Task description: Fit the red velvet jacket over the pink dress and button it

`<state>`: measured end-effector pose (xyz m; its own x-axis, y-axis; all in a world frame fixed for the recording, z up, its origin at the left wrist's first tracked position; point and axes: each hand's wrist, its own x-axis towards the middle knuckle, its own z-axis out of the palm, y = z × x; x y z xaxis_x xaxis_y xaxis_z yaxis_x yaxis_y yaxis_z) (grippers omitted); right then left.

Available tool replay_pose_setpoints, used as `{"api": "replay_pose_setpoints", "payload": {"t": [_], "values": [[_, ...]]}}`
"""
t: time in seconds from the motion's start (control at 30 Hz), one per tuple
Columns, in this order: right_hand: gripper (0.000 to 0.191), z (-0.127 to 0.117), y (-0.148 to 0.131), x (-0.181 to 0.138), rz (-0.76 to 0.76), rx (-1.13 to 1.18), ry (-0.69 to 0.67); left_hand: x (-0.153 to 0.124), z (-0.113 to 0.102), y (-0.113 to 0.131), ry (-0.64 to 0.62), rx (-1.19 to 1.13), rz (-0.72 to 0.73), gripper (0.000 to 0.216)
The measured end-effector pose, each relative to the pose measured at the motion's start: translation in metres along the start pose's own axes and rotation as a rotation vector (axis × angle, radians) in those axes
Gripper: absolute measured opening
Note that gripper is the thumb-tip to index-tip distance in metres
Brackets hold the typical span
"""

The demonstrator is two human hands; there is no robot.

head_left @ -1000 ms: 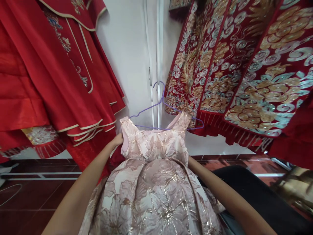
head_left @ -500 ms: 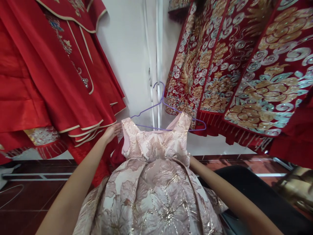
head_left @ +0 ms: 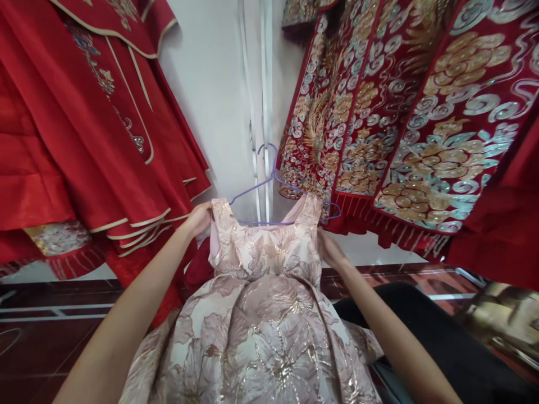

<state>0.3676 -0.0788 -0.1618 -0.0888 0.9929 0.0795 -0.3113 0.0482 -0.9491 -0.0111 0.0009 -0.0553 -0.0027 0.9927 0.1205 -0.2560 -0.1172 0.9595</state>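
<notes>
A pale pink brocade dress (head_left: pixel 269 320) with gold flower patterns hangs in front of me on a thin purple hanger (head_left: pixel 273 175). Its hook is up against the white poles; whether it is hooked on something I cannot tell. My left hand (head_left: pixel 199 217) is closed at the left shoulder strap, its fingertips partly behind the fabric. At the right armhole edge, lower down, my right hand (head_left: pixel 332 248) grips the side of the bodice, its fingers partly hidden by it. The hanger's right end sticks out past the right strap, while the left end lies inside the left one.
Red garments with cream piping (head_left: pixel 105 140) hang on the left. Red embroidered skirts with fringe (head_left: pixel 379 134) hang on the right. White upright poles (head_left: pixel 265 84) stand against the wall between them. A black object (head_left: pixel 421 331) and a shiny gold thing (head_left: pixel 505 320) lie at lower right.
My right hand has come up from behind the bodice to the right armhole. The right strap has shifted outward along the hanger, so less of its end sticks out.
</notes>
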Motion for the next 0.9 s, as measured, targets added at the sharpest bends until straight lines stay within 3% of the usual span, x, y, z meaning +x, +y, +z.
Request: {"api": "replay_pose_setpoints", "payload": {"t": [0.13,0.23,0.37,0.5,0.6,0.73,0.8,0.9], "values": [[0.038,-0.026,-0.038,-0.001,-0.118,0.274,-0.045,-0.013,0.016,0.009,-0.14,0.017,-0.011,0.045],[0.034,-0.026,-0.052,-0.008,-0.181,0.212,-0.044,-0.021,0.02,-0.005,-0.031,0.008,0.103,0.036],[0.026,-0.012,-0.042,-0.009,-0.165,0.146,0.052,-0.025,0.033,-0.034,0.166,-0.266,0.21,0.027],[0.019,0.0,-0.026,-0.003,-0.065,0.228,0.108,-0.029,0.059,-0.049,0.122,-0.492,0.167,0.022],[0.019,0.003,-0.022,-0.001,-0.101,0.247,0.155,-0.036,0.07,-0.058,0.118,-0.408,0.124,0.031],[0.028,0.0,-0.026,-0.005,-0.167,0.188,0.151,-0.048,0.062,-0.074,0.022,-0.204,0.022,0.047],[0.04,-0.002,-0.028,-0.008,-0.193,0.107,0.17,-0.052,0.056,-0.079,-0.019,-0.095,-0.034,0.053],[0.045,-0.002,-0.024,-0.011,-0.227,-0.091,0.301,-0.056,0.053,-0.083,-0.005,0.013,-0.022,0.059]]}}
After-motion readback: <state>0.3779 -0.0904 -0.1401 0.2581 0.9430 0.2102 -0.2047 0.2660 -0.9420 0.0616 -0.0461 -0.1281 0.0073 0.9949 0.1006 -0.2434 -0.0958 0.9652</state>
